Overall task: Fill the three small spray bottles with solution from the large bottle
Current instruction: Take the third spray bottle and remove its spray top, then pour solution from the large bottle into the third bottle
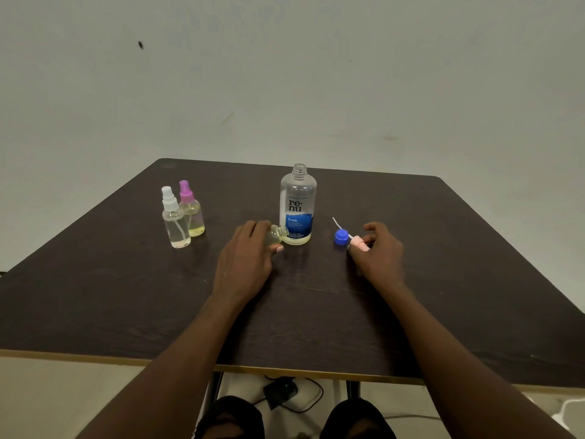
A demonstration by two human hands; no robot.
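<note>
Your left hand (245, 258) has its grip clamped on a small uncapped spray bottle (276, 235), tilted with its open neck toward the base of the large bottle (297, 205), while your right hand (380, 251) pinches a pink spray head (359, 243) low over the counter (126, 296), its thin dip tube pointing up and away. The blue cap (341, 238) lies just beside that spray head, and the large bottle stands upright and open between your hands. Well to the left, a white-topped spray bottle (175, 218) and a purple-topped spray bottle (191, 210) stand capped, touching each other.
</note>
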